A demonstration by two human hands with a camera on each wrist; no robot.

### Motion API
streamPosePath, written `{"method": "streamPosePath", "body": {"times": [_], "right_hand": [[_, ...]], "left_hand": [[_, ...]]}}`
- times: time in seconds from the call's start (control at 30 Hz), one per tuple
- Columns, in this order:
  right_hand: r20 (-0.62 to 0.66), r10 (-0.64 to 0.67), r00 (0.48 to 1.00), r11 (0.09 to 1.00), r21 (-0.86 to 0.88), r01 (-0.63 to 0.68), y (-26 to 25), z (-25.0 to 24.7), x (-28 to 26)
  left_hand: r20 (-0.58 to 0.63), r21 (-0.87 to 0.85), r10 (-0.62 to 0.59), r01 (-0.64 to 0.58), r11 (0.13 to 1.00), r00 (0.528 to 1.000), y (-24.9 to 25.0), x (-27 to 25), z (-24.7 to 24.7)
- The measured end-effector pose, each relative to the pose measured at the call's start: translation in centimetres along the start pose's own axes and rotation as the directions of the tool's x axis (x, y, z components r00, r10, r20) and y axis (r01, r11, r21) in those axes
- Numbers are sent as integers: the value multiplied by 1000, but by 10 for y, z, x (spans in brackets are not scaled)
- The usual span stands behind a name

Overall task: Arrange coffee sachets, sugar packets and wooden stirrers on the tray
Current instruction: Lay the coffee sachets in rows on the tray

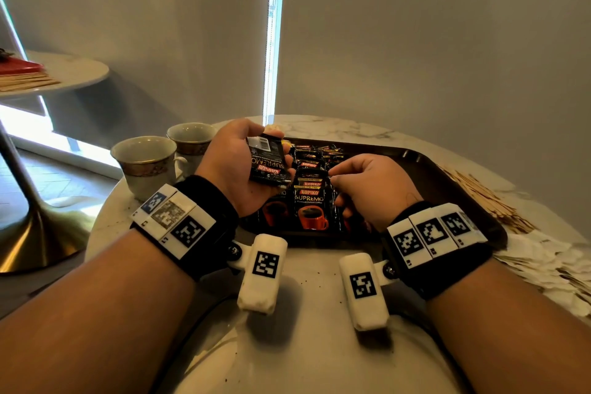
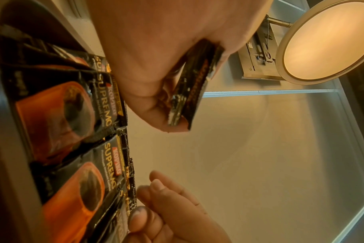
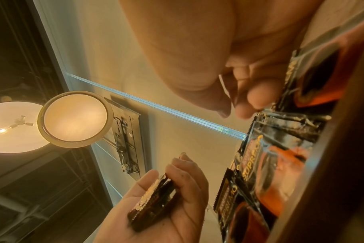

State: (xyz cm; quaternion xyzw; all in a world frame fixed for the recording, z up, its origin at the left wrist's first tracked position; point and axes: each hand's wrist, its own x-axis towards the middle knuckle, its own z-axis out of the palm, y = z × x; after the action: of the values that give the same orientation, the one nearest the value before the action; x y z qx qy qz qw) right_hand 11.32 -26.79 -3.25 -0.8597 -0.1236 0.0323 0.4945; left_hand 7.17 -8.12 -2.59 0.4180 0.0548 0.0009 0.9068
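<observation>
Sachets [image 1: 268, 159] clasped in left hand [image 1: 236, 166] fingers [image 1: 289, 160], above tray [image 1: 425, 169].

1. Pale grey roller blinds [image 1: 415, 41] fill the upper half of the head view, with a bright strip of daylight [image 1: 274, 35] between them at centre.
2. The white marble surface [image 1: 307, 345] spreads across the lower centre.
3. A second round table [image 1: 73, 70] stands at upper left on a brass pedestal base [image 1: 35, 233].
4. Wood flooring [image 1: 57, 176] shows at left, sunlit.
5. In the left wrist view, a round glowing lamp [image 2: 326, 41] sits at upper right.
</observation>
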Motion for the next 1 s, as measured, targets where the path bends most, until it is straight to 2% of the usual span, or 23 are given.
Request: {"method": "streamPosePath", "body": {"times": [0.27,0.43,0.57,0.7,1.0], "right_hand": [[-11,-20,1000,999,38,20,3,-2,2],[12,-192,981,966,178,187,2,-2,-3],[113,-317,942,942,155,299,-5,-1,-9],[152,-324,934,939,173,298,-7,0,-11],[80,-342,936,935,123,332,-3,-1,-8]], "left_hand": [[-7,-24,-20,20,1000,1000,-3,1,-2],[-51,34,-16,18,999,999,-7,3,0],[-100,125,-21,34,992,995,-5,4,0],[-137,159,-27,49,986,990,-5,6,-1],[-109,144,32,-16,990,994,-6,2,5]]}}
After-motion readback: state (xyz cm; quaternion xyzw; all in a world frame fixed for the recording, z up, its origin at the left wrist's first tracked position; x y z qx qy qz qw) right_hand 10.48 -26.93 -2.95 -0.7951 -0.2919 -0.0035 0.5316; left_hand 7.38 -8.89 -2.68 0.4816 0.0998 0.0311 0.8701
